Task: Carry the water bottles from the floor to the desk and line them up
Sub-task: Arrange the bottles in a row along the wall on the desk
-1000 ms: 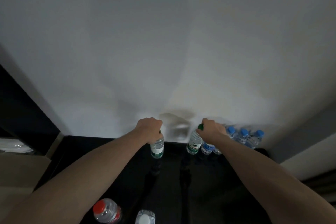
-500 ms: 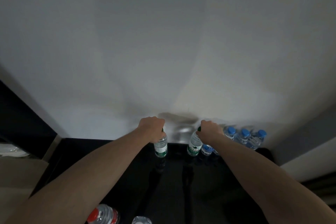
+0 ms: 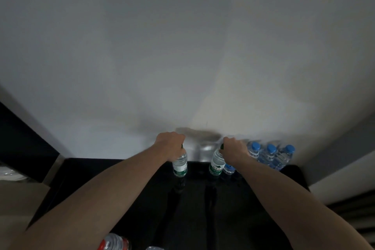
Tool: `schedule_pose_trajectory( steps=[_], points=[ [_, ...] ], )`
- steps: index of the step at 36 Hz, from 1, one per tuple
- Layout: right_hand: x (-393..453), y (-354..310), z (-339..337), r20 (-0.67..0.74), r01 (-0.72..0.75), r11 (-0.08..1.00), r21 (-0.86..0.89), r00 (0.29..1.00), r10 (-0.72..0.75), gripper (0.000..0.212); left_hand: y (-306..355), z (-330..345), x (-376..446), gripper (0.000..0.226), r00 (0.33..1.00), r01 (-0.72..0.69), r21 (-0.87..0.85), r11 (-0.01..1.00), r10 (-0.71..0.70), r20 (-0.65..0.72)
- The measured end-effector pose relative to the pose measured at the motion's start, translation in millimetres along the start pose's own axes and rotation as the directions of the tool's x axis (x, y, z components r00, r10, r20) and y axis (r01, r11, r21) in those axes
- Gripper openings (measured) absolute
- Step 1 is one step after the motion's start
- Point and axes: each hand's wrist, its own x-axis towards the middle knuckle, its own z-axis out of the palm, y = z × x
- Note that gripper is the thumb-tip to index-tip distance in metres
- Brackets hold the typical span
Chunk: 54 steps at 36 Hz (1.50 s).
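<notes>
Two green-labelled bottles at the back of the black desk (image 3: 233,209), close to the white wall (image 3: 182,57): one (image 3: 180,163) gripped round its neck and cap by the left hand (image 3: 170,144), fingers curled tight over the top; the other (image 3: 217,163) gripped the same way by the right hand (image 3: 233,148). Both upright, bases at or just above the glossy surface — contact not certain. Just right of the right-hand bottle, a row of blue-capped bottles (image 3: 271,155) already lined up along the wall, with one blue-labelled bottle (image 3: 229,168) half hidden behind the wrist. At the near edge, a red-capped bottle (image 3: 113,242) and a clear one (image 3: 154,248), barely in view. Likely risks: wrist or knuckles brushing the blue row on release and toppling a bottle or two; a top-heavy grip from above giving little control of the base, so a tilted set-down and a wobble on the slick desk; a gap left between the two green bottles, breaking the line.
</notes>
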Motion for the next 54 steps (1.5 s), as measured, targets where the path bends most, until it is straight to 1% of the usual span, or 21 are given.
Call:
schedule_pose_trajectory(
  steps=[7,16,22,31,35,39,43,47,50,54],
  points=[
    [0.6,1.6,2.7,-0.027,-0.004,0.998,0.06,1.0,0.006,0.019,4.5,4.9,5.2,0.026,1.0,-0.011,0.007,1.0,0.011,-0.002],
    [3.9,0.6,6.3,-0.044,-0.008,0.992,0.123,0.999,0.013,0.024,4.7,7.3,10.7,0.024,1.0,-0.019,0.019,1.0,0.019,0.003],
    [6.5,3.1,-0.2,-0.059,0.018,0.995,0.101,0.998,-0.012,0.031,7.4,5.4,15.1,0.025,0.999,-0.033,0.035,0.999,0.033,-0.009],
    [1.7,12.1,-3.7,-0.051,0.034,0.994,0.105,0.998,-0.028,0.031,16.9,1.8,23.8,0.029,0.999,-0.04,0.061,0.997,0.041,-0.031],
    [-2.9,18.6,-3.6,-0.076,0.035,0.995,0.096,0.997,-0.028,0.025,25.9,0.9,28.5,0.026,0.998,-0.045,0.067,0.997,0.048,-0.033],
    [-6.0,24.5,-3.0,-0.075,0.039,0.991,0.125,0.997,-0.029,0.023,38.3,1.3,34.5,0.026,0.995,-0.083,0.122,0.989,0.089,-0.046],
    [-6.1,26.6,-0.1,-0.059,0.049,0.987,0.154,0.997,-0.041,0.027,48.1,5.6,40.0,0.027,0.991,-0.109,0.173,0.979,0.121,-0.055],
    [-4.9,21.9,4.9,-0.052,0.035,0.984,0.174,0.998,-0.027,0.028,54.6,15.4,47.2,0.035,0.987,-0.101,0.215,0.971,0.125,-0.103],
    [-4.4,19.6,7.1,-0.057,0.021,0.981,0.194,0.998,-0.01,0.026,59.1,25.3,50.8,0.035,0.981,-0.123,0.2,0.972,0.15,-0.126],
    [-3.1,19.4,8.8,-0.066,0.021,0.986,0.166,0.998,-0.01,0.025,63.0,33.5,55.2,0.027,0.971,-0.157,0.103,0.982,0.173,-0.167]
  ],
)
